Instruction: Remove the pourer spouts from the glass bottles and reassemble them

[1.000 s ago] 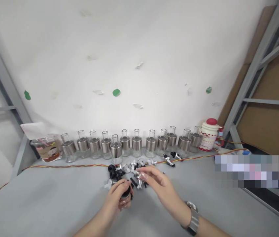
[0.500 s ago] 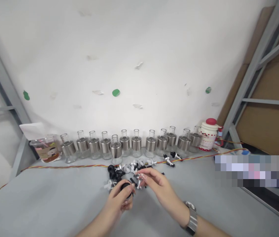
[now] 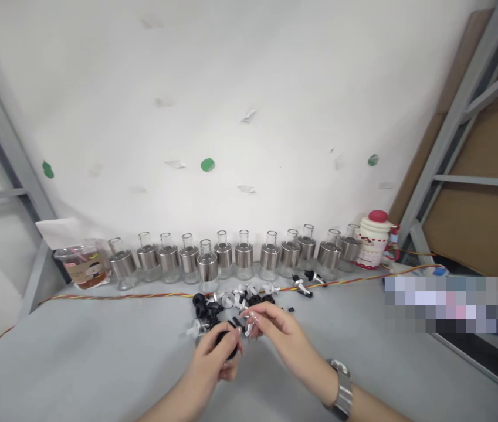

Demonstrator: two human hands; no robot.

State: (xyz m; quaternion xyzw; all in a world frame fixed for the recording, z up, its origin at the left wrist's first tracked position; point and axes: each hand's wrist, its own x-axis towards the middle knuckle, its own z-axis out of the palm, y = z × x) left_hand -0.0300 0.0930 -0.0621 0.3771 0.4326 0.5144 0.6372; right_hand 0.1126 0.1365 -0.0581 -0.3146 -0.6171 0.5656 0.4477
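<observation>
My left hand (image 3: 208, 357) is closed around a round black part (image 3: 227, 344), partly hidden by the thumb and fingers. Close beside it, my right hand (image 3: 284, 333) pinches a small silver spout piece (image 3: 249, 329) between thumb and fingertips. Just beyond both hands lies a loose pile of black rubber stoppers (image 3: 199, 300) and silver spout parts with clear discs (image 3: 228, 300). Two pourer spouts, one of them silver and black (image 3: 303, 287), rest to the right of the pile.
Several glass bottles with steel sleeves (image 3: 207, 267) line the wall. A plastic drink cup (image 3: 85, 269) stands at the left end, a white jar with a red lid (image 3: 371, 246) at the right. A twisted red-yellow wire (image 3: 143, 296) crosses the grey table (image 3: 99, 351).
Both hands stay almost in place. The black part in my left hand has tilted slightly, and the silver piece has shifted a little within my right fingers.
</observation>
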